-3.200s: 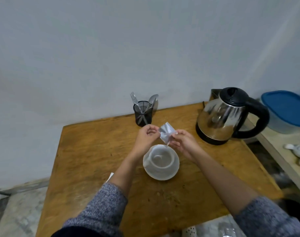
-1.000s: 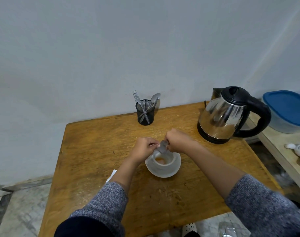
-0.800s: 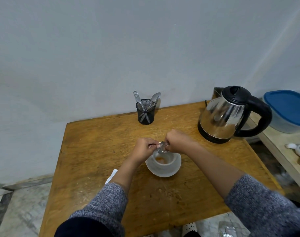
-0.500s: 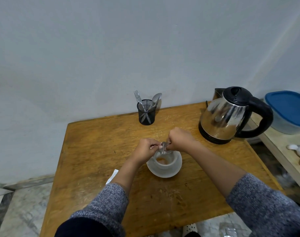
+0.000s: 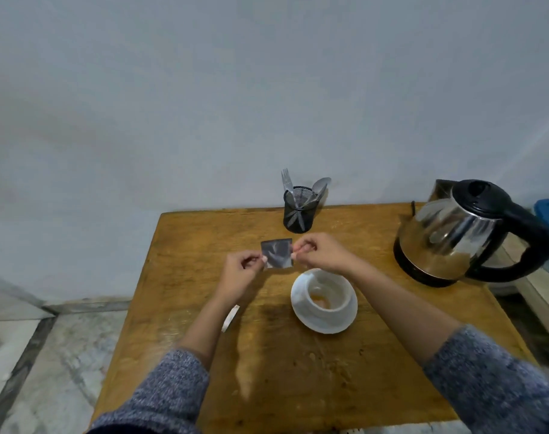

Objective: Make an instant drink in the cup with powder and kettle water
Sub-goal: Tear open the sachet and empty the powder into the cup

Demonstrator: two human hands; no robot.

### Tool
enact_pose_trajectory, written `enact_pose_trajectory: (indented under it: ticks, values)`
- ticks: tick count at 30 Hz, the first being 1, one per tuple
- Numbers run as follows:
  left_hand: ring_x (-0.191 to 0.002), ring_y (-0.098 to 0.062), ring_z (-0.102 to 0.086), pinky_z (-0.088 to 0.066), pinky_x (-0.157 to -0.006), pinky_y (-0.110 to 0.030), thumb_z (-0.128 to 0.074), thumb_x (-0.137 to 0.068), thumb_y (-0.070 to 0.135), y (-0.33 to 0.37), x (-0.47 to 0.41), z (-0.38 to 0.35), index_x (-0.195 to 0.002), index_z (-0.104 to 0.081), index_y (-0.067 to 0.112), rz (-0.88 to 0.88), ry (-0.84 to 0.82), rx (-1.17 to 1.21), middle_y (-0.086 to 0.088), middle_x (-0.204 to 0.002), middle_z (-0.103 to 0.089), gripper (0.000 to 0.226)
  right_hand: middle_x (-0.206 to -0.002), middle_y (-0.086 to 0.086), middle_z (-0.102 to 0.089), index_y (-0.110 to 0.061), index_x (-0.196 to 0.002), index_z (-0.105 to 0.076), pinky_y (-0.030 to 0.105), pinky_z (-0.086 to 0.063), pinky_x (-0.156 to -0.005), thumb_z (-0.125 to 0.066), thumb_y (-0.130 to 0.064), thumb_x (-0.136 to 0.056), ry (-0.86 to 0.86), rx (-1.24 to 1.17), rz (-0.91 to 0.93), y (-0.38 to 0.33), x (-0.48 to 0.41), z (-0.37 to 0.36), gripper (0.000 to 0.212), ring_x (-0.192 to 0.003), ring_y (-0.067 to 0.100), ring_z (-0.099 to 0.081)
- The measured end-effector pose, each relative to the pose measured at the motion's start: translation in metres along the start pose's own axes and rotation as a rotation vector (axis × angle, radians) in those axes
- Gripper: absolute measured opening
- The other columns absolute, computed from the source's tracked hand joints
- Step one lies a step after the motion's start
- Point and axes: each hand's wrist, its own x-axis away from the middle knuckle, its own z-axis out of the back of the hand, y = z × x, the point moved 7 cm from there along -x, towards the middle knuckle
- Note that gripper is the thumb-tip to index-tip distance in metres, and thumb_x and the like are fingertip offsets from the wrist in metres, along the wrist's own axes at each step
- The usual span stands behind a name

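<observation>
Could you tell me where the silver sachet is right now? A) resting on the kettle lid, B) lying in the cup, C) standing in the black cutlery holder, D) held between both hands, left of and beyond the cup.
D: the silver sachet is pinched between the left hand and right hand, clear of the cup, which holds brownish powder.

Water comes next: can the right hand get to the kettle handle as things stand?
Probably yes, once freed. The right hand is pinching the sachet together with the left hand; bare table lies between it and the kettle, whose handle faces right, away from it.
</observation>
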Motion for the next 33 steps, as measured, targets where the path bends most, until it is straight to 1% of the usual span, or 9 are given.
enact_pose_trajectory:
  ticks: [4, 9, 11, 15, 20, 25, 28, 30, 33]
  values:
    - [-0.068, -0.016, -0.057, -0.048, -0.071, -0.028, -0.066, -0.080, 0.001, -0.014, 0.014, 0.033, -0.073, -0.068, 0.018, 0.038, 0.095, 0.095, -0.007, -0.070, -0.064, 0.018, -0.075, 0.010, -0.066, -0.011, -0.081, -0.063, 0.036, -0.054, -0.069, -0.063, -0.011, -0.085, -0.061, 0.055, 0.057, -0.024, -0.015, -0.045, 0.005, -0.069, 0.018, -0.061]
    - [-0.047, 0.006, -0.051, -0.044, -0.055, -0.012, -0.065, -0.080, 0.001, -0.045, 0.040, 0.069, -0.079, -0.069, 0.002, 0.128, 0.131, 0.069, 0.008, -0.053, -0.059, 0.005, -0.068, 0.005, -0.064, -0.015, -0.072, -0.056, 0.023, -0.047, -0.053, -0.062, -0.011, -0.086, -0.105, 0.128, 0.022, -0.033, -0.027, -0.095, 0.016, -0.058, 0.013, -0.060]
    - [-0.045, 0.004, -0.049, -0.043, -0.051, -0.012, -0.066, -0.078, 0.001, -0.065, 0.054, 0.076, -0.070, -0.070, 0.008, 0.209, 0.153, 0.059, 0.011, -0.046, -0.056, 0.011, -0.073, 0.010, -0.064, -0.015, -0.073, -0.052, 0.026, -0.050, -0.051, -0.064, -0.008, -0.084, -0.131, 0.154, -0.037, -0.027, -0.030, -0.121, 0.017, -0.059, 0.016, -0.063]
    - [-0.059, -0.017, -0.051, -0.041, -0.060, -0.029, -0.064, -0.072, 0.008, -0.106, 0.080, 0.077, -0.050, -0.062, 0.019, 0.343, 0.126, -0.035, -0.005, -0.054, -0.058, 0.025, -0.088, 0.013, -0.061, -0.013, -0.083, -0.050, 0.036, -0.052, -0.069, -0.066, -0.010, -0.075, -0.170, 0.361, -0.067, -0.011, -0.025, -0.163, 0.018, -0.088, 0.030, -0.064]
    - [-0.061, -0.017, -0.054, -0.040, -0.058, -0.025, -0.061, -0.071, -0.001, -0.123, 0.096, 0.067, -0.059, -0.058, 0.015, 0.400, 0.161, -0.162, -0.007, -0.060, -0.060, 0.020, -0.090, 0.005, -0.046, -0.017, -0.082, -0.037, 0.023, -0.028, -0.047, -0.065, -0.010, -0.074, -0.133, 0.298, -0.034, 0.015, -0.015, -0.187, 0.029, -0.071, 0.015, -0.047]
    - [-0.062, -0.019, -0.056, -0.039, -0.054, -0.025, -0.059, -0.070, 0.000, -0.123, 0.096, 0.064, -0.066, -0.061, 0.006, 0.417, 0.250, -0.250, -0.008, -0.065, -0.062, 0.007, -0.070, -0.006, -0.050, -0.030, -0.062, -0.034, 0.023, -0.030, -0.048, -0.057, -0.007, -0.078, -0.113, 0.281, 0.047, 0.014, -0.010, -0.193, 0.036, -0.062, 0.011, -0.046]
    - [-0.068, -0.027, -0.061, -0.041, -0.055, -0.029, -0.058, -0.068, 0.001, -0.125, 0.096, 0.064, -0.072, -0.060, 0.003, 0.383, 0.271, -0.315, -0.017, -0.074, -0.067, 0.006, -0.091, 0.007, -0.062, -0.024, -0.066, -0.041, 0.024, -0.031, -0.053, -0.050, -0.008, -0.083, -0.108, 0.343, 0.140, 0.011, -0.005, -0.198, 0.025, -0.074, 0.019, -0.050]
    - [-0.070, -0.025, -0.061, -0.047, -0.060, -0.033, -0.059, -0.069, 0.004, -0.121, 0.098, 0.061, -0.083, -0.061, 0.007, 0.319, 0.259, -0.320, -0.011, -0.078, -0.066, 0.014, -0.104, 0.013, -0.062, -0.014, -0.081, -0.053, 0.026, -0.030, -0.062, -0.046, -0.009, -0.086, -0.114, 0.389, 0.208, 0.012, -0.001, -0.201, 0.010, -0.084, 0.023, -0.054]
    - [-0.086, -0.018, -0.055, -0.048, -0.079, -0.030, -0.054, -0.080, 0.006, -0.116, 0.102, 0.055, -0.110, -0.061, 0.010, 0.188, 0.193, -0.409, -0.003, -0.099, -0.055, 0.030, -0.123, 0.013, -0.056, -0.004, -0.111, -0.058, 0.022, -0.032, -0.078, -0.046, -0.011, -0.091, -0.189, 0.431, 0.255, 0.020, 0.004, -0.209, 0.024, -0.111, 0.024, -0.051]
